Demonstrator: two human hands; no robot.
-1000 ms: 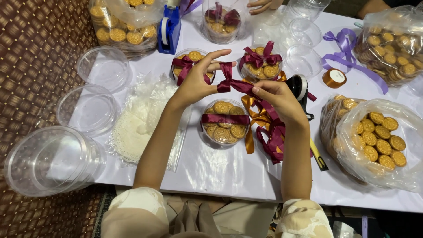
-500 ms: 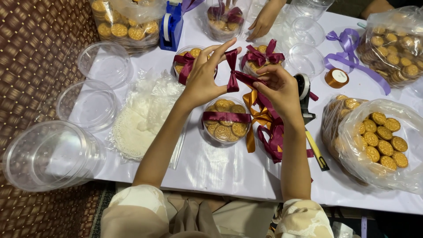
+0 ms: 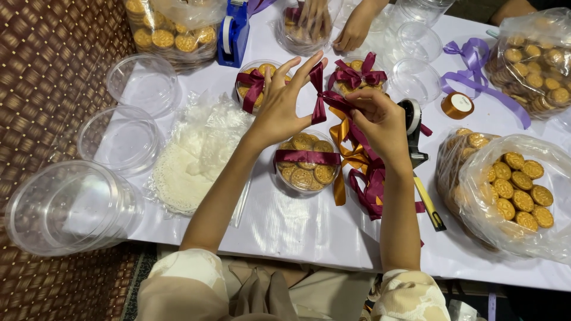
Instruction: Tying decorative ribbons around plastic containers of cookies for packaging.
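My left hand (image 3: pixel 284 104) and my right hand (image 3: pixel 379 122) are raised above the white table (image 3: pixel 297 229), both pinching a maroon ribbon (image 3: pixel 319 95). The left fingers hold an upright loop of it; the right fingers grip the strand that runs down to a loose pile of maroon ribbon (image 3: pixel 372 187). Below the hands stands a round clear tub of biscuits (image 3: pixel 304 166) with a maroon band across its lid. An orange ribbon (image 3: pixel 340 157) lies beside that tub.
Two bow-tied biscuit tubs (image 3: pixel 253 83) (image 3: pixel 355 78) stand behind. Empty clear tubs (image 3: pixel 68 208) and lids (image 3: pixel 122 139) sit left, by white doilies (image 3: pixel 184 169). Biscuit bags (image 3: pixel 505 190) lie right, near a black tape dispenser (image 3: pixel 411 122), blue dispenser (image 3: pixel 233 32), purple ribbon (image 3: pixel 476 65). Another person's hands (image 3: pixel 351 30) work at the far edge.
My left hand has turned the ribbon loop from lying sideways to standing upright and lifted it. My right hand has closed in on the strand. The other person's hands came to the far tub.
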